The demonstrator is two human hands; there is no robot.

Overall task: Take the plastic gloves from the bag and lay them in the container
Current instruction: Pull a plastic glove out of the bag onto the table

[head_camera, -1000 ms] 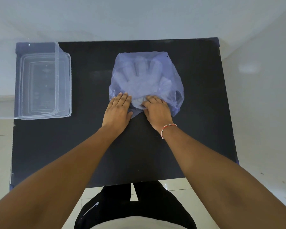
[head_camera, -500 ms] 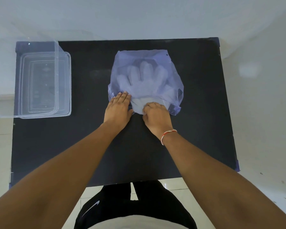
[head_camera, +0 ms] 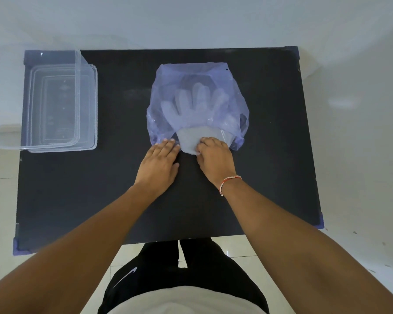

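Note:
A translucent purple bag [head_camera: 191, 73] lies flat at the middle of the black table [head_camera: 114, 189]. Clear plastic gloves [head_camera: 196, 103] show through it, fingers pointing away from me; their cuff end [head_camera: 197, 135] sticks out of the bag's near opening. My right hand [head_camera: 214, 158] pinches that cuff end. My left hand [head_camera: 159, 165] lies flat, fingertips pressing the bag's near left edge onto the table. A clear rectangular container [head_camera: 86, 105] sits at the far left of the table.
A clear lid [head_camera: 2, 132] leans against the container's left side, overhanging the table edge. My legs stand by the table's near edge. White tiled floor surrounds the table, with a wall behind it.
My right hand has drawn back toward me with the gloves' cuff, so more of the gloves now sticks out of the bag. My left hand stays pressed on the bag's edge.

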